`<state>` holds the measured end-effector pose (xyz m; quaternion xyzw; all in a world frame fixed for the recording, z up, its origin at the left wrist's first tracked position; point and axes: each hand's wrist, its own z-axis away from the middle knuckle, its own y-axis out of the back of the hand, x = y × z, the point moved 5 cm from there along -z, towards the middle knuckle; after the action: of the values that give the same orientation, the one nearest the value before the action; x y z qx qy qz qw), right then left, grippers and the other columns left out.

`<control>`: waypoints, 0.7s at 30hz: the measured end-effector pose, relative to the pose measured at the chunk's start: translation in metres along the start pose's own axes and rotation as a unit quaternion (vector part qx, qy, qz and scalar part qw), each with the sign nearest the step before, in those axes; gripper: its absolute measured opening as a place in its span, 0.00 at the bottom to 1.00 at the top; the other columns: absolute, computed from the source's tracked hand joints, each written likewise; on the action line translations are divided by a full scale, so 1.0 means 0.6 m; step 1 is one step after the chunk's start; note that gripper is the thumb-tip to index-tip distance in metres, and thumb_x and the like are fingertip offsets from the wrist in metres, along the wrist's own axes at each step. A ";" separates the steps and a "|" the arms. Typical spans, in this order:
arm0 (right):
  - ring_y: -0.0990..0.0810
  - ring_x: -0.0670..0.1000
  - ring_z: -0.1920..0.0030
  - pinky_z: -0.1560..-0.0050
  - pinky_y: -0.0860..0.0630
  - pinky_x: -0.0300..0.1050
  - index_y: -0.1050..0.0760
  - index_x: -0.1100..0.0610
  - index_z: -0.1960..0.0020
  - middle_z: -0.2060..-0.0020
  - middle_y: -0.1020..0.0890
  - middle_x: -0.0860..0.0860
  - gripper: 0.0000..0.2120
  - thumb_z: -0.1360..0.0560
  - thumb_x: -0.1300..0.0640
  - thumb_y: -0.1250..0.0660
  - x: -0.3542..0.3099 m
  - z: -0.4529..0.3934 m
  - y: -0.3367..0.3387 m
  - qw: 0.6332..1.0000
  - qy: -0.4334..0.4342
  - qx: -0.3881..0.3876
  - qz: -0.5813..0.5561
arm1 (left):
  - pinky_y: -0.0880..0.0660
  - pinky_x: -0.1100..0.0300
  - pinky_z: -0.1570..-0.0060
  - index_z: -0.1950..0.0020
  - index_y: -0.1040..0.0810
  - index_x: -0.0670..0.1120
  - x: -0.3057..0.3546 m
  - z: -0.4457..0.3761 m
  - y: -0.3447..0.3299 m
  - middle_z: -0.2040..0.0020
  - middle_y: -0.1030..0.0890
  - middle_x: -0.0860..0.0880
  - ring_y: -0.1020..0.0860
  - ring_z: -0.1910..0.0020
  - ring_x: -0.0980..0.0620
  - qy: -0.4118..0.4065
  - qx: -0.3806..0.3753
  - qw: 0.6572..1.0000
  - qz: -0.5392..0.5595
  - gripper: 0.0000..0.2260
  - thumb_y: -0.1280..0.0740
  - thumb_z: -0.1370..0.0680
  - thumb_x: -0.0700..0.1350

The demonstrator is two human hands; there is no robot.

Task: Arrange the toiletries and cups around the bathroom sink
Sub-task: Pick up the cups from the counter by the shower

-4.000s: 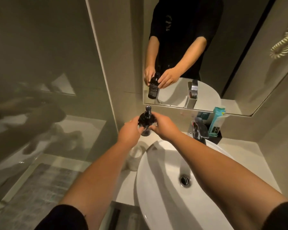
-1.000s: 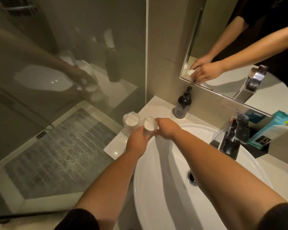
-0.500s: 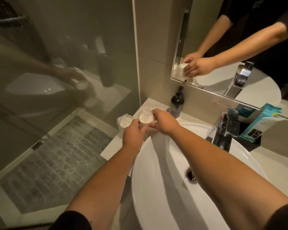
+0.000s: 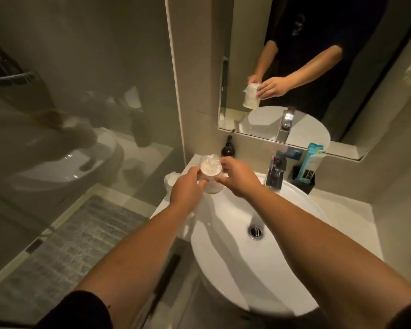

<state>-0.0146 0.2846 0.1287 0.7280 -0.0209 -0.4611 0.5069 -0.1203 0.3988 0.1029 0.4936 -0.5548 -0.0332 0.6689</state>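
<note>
Cup [image 4: 210, 167], film-wrapped, is gripped by left hand [image 4: 187, 188] and right hand [image 4: 239, 176] above bench [image 4: 192, 162] corner beside sink [image 4: 294, 210]. Risk: slick wrap slips, cup falls into sink.

Pale counter [image 4: 342, 210], white basin [image 4: 235, 257], dark pump bottle [image 4: 228, 149], wrapped cup [image 4: 170, 180], black holder [image 4: 305, 181]

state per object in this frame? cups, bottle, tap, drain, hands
wrapped cup: lifted, held by both hands
second wrapped cup: standing on counter, partly hidden
pump bottle: upright by the wall
faucet: no water running
drain: basin dry-looking; stopper position unclear
left hand: gripping the cup
right hand: gripping the cup
</note>
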 end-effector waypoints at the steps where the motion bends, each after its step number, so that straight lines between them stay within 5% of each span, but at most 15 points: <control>1: 0.20 0.54 0.42 0.41 0.24 0.52 0.29 0.56 0.34 0.40 0.19 0.54 0.27 0.30 0.54 0.26 0.003 0.019 -0.002 1.000 -0.012 0.008 -0.001 | 0.24 0.50 0.48 0.39 0.26 0.47 0.001 0.011 -0.004 0.47 0.18 0.46 0.21 0.48 0.45 -0.009 -0.014 1.000 -0.005 0.13 0.34 0.23 0.45; 7: 0.19 0.51 0.45 0.45 0.24 0.47 0.27 0.54 0.36 0.42 0.18 0.52 0.26 0.31 0.54 0.25 0.040 0.142 -0.001 0.992 -0.104 0.069 -0.001 | 0.27 0.55 0.56 0.37 0.28 0.49 0.019 0.075 -0.044 0.45 0.18 0.47 0.21 0.50 0.45 -0.100 -0.096 0.989 -0.045 0.15 0.35 0.23 0.48; 13: 0.19 0.51 0.47 0.51 0.26 0.44 0.26 0.52 0.38 0.45 0.17 0.50 0.23 0.31 0.54 0.26 0.110 0.253 0.069 0.973 -0.184 0.137 0.009 | 0.27 0.56 0.55 0.37 0.28 0.49 0.111 0.124 -0.130 0.45 0.18 0.48 0.21 0.49 0.47 -0.181 -0.162 0.970 -0.021 0.15 0.35 0.23 0.49; 21: 0.19 0.52 0.46 0.46 0.23 0.46 0.27 0.54 0.37 0.44 0.18 0.51 0.22 0.29 0.55 0.26 0.218 0.362 0.175 0.943 -0.251 0.217 0.000 | 0.25 0.50 0.47 0.35 0.28 0.49 0.251 0.155 -0.266 0.42 0.19 0.47 0.22 0.45 0.45 -0.268 -0.230 0.936 0.000 0.17 0.34 0.23 0.49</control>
<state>-0.0442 0.0124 0.1100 0.6815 -0.2467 -0.6130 0.3145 -0.0546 0.1698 0.0890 0.2989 -0.6907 -0.2910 0.5907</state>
